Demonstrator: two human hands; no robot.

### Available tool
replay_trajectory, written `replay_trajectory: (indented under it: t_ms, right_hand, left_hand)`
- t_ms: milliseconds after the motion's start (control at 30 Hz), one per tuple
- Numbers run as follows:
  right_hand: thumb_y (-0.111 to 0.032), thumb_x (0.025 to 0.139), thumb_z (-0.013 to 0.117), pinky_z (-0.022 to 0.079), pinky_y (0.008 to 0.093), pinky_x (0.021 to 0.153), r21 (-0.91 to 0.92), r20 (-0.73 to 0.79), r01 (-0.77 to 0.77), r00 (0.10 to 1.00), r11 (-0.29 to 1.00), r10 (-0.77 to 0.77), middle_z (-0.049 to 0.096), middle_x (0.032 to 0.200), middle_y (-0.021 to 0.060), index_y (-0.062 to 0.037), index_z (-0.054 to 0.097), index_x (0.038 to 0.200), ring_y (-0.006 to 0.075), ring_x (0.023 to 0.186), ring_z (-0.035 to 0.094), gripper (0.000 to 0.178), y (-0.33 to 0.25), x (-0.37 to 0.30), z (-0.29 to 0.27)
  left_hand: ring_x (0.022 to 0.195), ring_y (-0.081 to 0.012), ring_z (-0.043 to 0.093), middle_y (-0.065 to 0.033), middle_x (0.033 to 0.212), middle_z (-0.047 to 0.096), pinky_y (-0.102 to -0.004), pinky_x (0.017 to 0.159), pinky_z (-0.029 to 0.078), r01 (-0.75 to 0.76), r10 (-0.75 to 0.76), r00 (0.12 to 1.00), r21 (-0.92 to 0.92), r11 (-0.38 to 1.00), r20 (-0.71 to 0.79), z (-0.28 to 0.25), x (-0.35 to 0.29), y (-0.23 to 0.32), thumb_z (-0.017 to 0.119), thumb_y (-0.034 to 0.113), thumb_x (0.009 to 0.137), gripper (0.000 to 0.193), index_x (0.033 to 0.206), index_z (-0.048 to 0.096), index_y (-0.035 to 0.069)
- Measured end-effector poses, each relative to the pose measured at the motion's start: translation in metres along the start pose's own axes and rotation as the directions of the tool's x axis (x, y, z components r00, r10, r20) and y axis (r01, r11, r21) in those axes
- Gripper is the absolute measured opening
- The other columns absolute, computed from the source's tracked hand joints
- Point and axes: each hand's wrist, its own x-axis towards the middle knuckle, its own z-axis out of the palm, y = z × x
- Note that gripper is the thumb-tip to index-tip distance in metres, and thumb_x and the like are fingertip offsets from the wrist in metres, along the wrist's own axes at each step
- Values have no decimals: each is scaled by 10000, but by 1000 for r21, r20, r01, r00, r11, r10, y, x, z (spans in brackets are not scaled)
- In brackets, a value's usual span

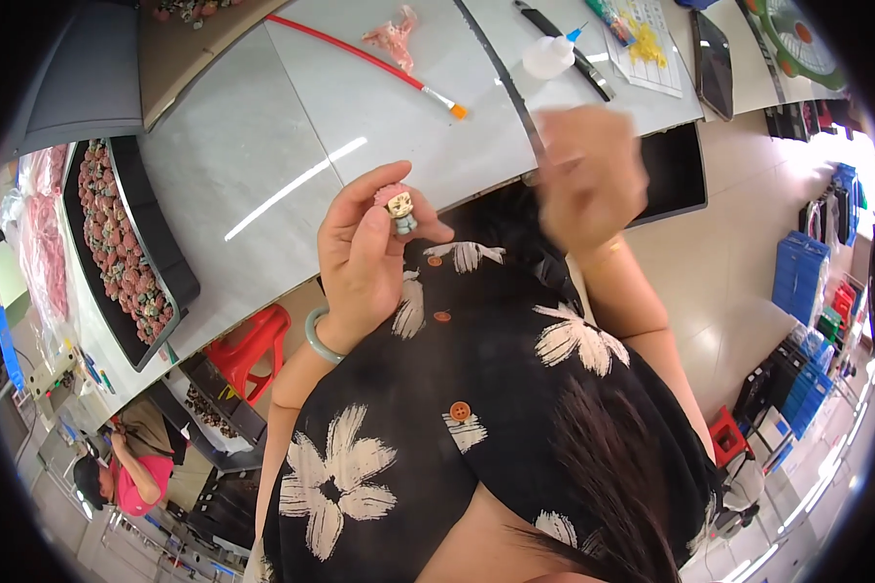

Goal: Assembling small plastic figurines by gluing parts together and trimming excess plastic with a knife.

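Observation:
My left hand (360,243) pinches a small figurine (400,210) between thumb and fingers, just off the table's front edge. The figurine has pink hair, a pale face and a grey-blue body, and its face is turned to the right. My right hand (593,175) is raised to the right of it, blurred by motion. Its fingers look curled, but whether they hold anything is hidden in the smear. A paintbrush (379,65) with a red handle and orange bristles lies on the grey table (253,146), ahead of my hands.
At the left stands a black tray (156,233) heaped with pink-haired figurines (117,238). Farther back lie a crumpled pinkish scrap (395,41), a white squeeze bottle (548,56) with a blue tip, a dark flat tool (569,53) and a phone (713,66). A co-worker (136,476) sits at lower left.

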Motion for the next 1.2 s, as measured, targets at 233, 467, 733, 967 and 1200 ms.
replay_trajectory:
  t_ms: [233,467,733,967,1200]
  right_hand:
    - [-118,778,589,415,328,792,-499,310,-286,822,818,477,565,968,94,-53,584,997,255,883,527,228,87,9,-20]
    - [-123,889,429,428,288,643,-426,109,-361,890,830,443,574,851,115,12,552,1004,186,679,536,216,83,13,-17]
    - [-175,883,378,280,192,433,538,400,-731,660,420,636,536,828,123,105,354,1180,81,490,381,409,-16,54,-49]
    - [-113,891,420,399,192,454,336,789,-940,317,62,527,527,705,86,75,408,1066,119,527,524,258,-64,38,-20]
    - [-79,891,383,397,179,396,302,847,-951,299,66,440,565,760,163,59,383,1062,128,422,501,219,-69,28,-5]
  left_hand:
    - [800,-186,581,-121,859,569,-348,748,518,128,-126,991,54,990,-37,8,-4,30,352,58,890,303,1149,458,-58]
    - [838,-217,599,-134,906,582,-342,790,504,179,-180,984,88,980,1,0,-11,54,349,64,892,299,1141,469,-51]
    - [807,-216,606,-156,918,573,-346,779,507,180,-168,983,175,968,-80,0,-8,55,368,115,877,336,1152,444,-62]
    - [823,-218,610,-136,890,592,-332,768,505,204,-198,979,135,970,-55,-2,-3,60,369,52,885,249,1081,484,-48]
    - [762,-173,578,-126,831,564,-315,710,525,171,-156,982,144,975,-108,-6,-10,64,351,45,867,243,1043,488,-50]
